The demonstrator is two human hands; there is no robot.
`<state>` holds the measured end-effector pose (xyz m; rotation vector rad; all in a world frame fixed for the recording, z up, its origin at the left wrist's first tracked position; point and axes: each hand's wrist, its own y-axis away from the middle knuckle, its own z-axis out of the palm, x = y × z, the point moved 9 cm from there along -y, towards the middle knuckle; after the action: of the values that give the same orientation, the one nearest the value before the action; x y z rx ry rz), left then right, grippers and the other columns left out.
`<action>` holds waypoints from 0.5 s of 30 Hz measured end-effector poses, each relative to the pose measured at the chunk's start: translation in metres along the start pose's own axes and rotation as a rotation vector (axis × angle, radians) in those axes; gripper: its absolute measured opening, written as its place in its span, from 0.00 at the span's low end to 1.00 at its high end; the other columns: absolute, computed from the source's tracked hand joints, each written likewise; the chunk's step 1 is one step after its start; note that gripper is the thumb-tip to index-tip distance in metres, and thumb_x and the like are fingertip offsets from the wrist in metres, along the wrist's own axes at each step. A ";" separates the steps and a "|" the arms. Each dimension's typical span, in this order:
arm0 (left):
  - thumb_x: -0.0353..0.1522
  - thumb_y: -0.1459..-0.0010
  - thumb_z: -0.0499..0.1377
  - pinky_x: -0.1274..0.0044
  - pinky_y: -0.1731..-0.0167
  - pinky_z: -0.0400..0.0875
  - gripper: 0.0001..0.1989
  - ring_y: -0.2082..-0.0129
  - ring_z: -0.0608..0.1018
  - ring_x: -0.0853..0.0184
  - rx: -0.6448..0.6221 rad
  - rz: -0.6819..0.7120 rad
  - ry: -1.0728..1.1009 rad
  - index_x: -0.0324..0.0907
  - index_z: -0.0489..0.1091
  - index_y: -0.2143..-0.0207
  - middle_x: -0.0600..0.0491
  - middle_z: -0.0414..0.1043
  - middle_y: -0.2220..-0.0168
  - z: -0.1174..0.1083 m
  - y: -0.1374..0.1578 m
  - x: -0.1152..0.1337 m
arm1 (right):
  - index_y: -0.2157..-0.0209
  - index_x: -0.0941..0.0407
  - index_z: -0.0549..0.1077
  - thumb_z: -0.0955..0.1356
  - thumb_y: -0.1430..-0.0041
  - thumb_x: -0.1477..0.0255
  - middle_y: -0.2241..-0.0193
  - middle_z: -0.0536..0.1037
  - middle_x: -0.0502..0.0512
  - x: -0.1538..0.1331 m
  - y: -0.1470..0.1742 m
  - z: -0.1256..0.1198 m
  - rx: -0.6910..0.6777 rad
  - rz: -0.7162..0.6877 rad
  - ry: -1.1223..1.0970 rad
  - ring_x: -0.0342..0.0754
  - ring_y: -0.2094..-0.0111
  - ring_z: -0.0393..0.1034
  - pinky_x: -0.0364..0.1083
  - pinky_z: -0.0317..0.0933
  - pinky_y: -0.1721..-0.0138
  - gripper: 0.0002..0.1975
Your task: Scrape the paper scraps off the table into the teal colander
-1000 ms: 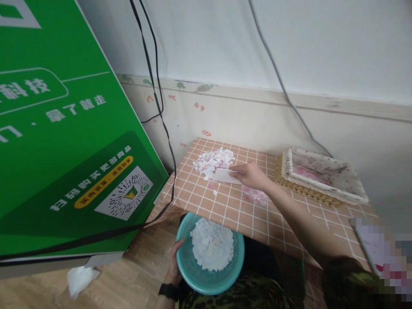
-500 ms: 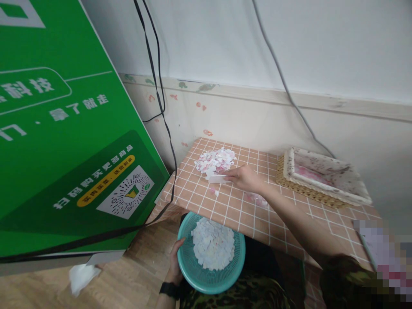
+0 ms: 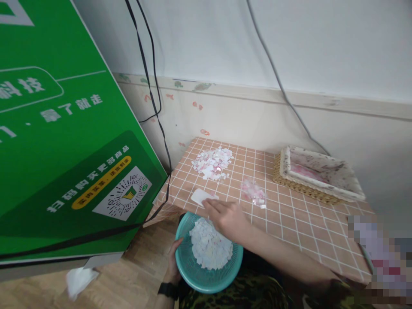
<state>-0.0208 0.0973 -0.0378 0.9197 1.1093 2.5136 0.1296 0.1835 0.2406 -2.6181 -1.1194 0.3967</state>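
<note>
My left hand (image 3: 174, 261) grips the left rim of a round teal plastic basket (image 3: 183, 271), which sits at my lap below the table edge. Inside it lies a heap of small white paper-like pieces (image 3: 211, 245). At the table's front edge, above the basket, my right hand (image 3: 228, 218) pinches a flat white card with rounded corners (image 3: 198, 196). Farther back on the table is a loose pile of white and pink pieces (image 3: 212, 163). A small clear bag with pink and white bits (image 3: 253, 192) lies to the right of the card.
A checked brown cloth (image 3: 289, 223) covers the table. At its back right stands a lined wicker basket (image 3: 309, 193). A big green panel (image 3: 64, 150) rises on the left, with black cables (image 3: 151, 86) hanging before it. White plastic (image 3: 80, 281) lies on the floor.
My right hand has drawn the white card from the pile toward me, to the table's front edge above the basket. My left hand still holds the basket; the clear bag is now uncovered.
</note>
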 end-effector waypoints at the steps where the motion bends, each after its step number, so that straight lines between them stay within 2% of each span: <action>1: 0.34 0.57 0.62 0.67 0.66 0.72 0.13 0.72 0.79 0.57 0.010 0.015 -0.002 0.34 0.76 0.70 0.46 0.79 0.73 0.001 0.001 0.002 | 0.48 0.62 0.66 0.57 0.39 0.78 0.54 0.74 0.63 -0.011 -0.002 0.010 0.004 -0.009 0.011 0.50 0.57 0.70 0.47 0.65 0.61 0.19; 3: 0.33 0.57 0.62 0.68 0.65 0.71 0.12 0.72 0.79 0.58 0.039 0.047 -0.008 0.34 0.76 0.70 0.47 0.79 0.73 0.000 0.003 0.005 | 0.48 0.63 0.66 0.57 0.38 0.78 0.55 0.75 0.64 -0.021 -0.008 0.026 0.004 0.016 0.027 0.50 0.57 0.70 0.47 0.66 0.62 0.18; 6: 0.33 0.57 0.63 0.69 0.65 0.71 0.11 0.73 0.79 0.59 0.056 0.033 -0.012 0.35 0.76 0.71 0.48 0.79 0.74 -0.002 0.003 0.004 | 0.48 0.62 0.66 0.59 0.40 0.77 0.55 0.75 0.64 -0.010 -0.006 0.032 0.024 0.115 0.050 0.51 0.58 0.71 0.47 0.66 0.64 0.18; 12: 0.34 0.56 0.63 0.68 0.65 0.72 0.11 0.72 0.79 0.58 0.039 -0.023 0.000 0.36 0.76 0.70 0.48 0.79 0.74 -0.006 -0.001 -0.001 | 0.48 0.58 0.67 0.60 0.43 0.79 0.54 0.75 0.60 0.051 0.048 0.007 0.106 0.351 0.116 0.50 0.61 0.73 0.46 0.66 0.64 0.21; 15: 0.33 0.56 0.62 0.68 0.63 0.71 0.10 0.71 0.79 0.58 0.038 -0.013 0.007 0.36 0.76 0.70 0.48 0.79 0.73 -0.004 -0.001 0.000 | 0.51 0.55 0.71 0.60 0.41 0.75 0.63 0.79 0.58 0.085 0.078 -0.012 0.144 0.518 0.160 0.49 0.70 0.74 0.45 0.64 0.69 0.18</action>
<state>-0.0236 0.0950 -0.0406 0.9108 1.1657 2.4958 0.2417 0.1921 0.2120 -2.7220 -0.3368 0.3418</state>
